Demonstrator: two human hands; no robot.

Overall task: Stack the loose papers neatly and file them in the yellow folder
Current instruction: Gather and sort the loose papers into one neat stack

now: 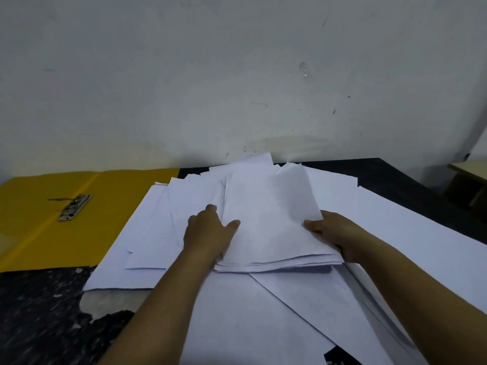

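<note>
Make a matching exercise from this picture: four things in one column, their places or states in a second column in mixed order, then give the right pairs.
Things:
1. yellow folder
2. metal clip
3. gathered stack of papers
4. loose sheets

Places or states:
A. held at its two sides by the left hand and the right hand
B. lying open at the left on the dark table
C. spread out unevenly across the table
D. fixed beside the fold of the folder

Pairs: 1-B, 2-D, 3-A, 4-C
</note>
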